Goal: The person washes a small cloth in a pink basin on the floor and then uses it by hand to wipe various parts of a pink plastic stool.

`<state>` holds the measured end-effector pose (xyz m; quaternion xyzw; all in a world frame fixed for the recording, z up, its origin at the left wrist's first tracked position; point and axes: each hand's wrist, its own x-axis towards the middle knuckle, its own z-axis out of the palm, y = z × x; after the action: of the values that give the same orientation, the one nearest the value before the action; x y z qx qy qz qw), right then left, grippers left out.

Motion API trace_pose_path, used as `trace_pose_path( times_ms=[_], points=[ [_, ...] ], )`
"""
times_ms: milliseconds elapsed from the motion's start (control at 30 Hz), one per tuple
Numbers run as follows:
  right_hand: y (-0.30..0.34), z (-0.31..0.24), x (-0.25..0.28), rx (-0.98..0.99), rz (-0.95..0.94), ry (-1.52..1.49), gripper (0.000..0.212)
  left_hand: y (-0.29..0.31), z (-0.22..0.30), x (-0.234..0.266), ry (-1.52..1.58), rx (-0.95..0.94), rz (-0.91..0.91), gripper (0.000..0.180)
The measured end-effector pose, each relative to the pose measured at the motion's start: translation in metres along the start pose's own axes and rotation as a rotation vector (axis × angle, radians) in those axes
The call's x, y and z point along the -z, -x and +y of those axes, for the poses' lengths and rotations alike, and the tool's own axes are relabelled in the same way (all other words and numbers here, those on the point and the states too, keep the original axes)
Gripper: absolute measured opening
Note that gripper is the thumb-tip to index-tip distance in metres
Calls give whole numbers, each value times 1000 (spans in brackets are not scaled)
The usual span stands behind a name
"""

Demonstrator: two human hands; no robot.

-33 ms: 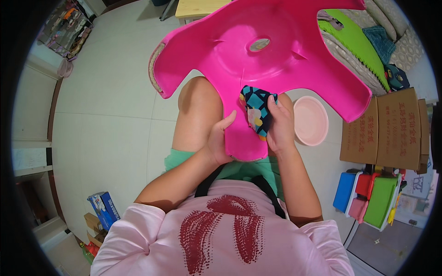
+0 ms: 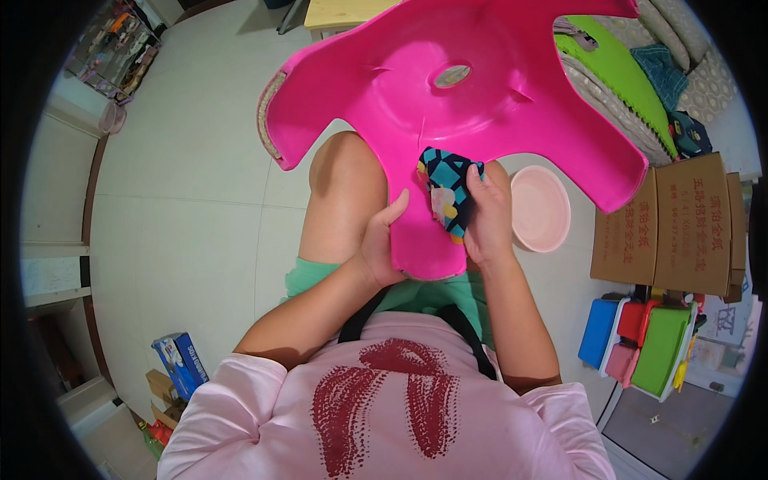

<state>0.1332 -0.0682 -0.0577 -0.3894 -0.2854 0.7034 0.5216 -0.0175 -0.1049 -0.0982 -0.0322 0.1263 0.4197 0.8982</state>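
A bright pink plastic stool (image 2: 392,104) is tipped over my lap, its hollow underside showing and an oval hole in its seat. One leg points toward me between my thighs. My left hand (image 2: 378,246) clasps that leg along its left edge, thumb lying on the inner face. In my right hand (image 2: 490,220) is a folded cloth (image 2: 450,188) patterned in navy, teal and yellow, pressed against the right part of the same leg. My right thumb rests on the cloth; the other fingers are mostly hidden behind the leg.
A pale pink basin (image 2: 566,212) stands on the floor right of my knee. Brown cartons (image 2: 693,224) and colourful plastic bins (image 2: 668,348) line the right side. Green bedding (image 2: 616,84) lies at the far right, a wooden table (image 2: 344,12) beyond the stool, a blue box (image 2: 184,364) at lower left.
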Motion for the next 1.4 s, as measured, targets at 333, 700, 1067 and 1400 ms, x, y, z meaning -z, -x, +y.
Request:
trace_pose_path(
  times_ms=[333,700,1067,1400],
  points=[
    [15,3,-11,102,-49,325,29,7,-8,7,107,16,57,52],
    [26,-11,-9,231,-99,519,32,1,-10,11,133,-7,-150,64],
    [41,-24,-3,412,-310,1440,33,1,-12,3,185,13,-134,70],
    [50,-18,1,426,-476,1606,33,3,-15,-5,121,-19,13,66]
  ],
)
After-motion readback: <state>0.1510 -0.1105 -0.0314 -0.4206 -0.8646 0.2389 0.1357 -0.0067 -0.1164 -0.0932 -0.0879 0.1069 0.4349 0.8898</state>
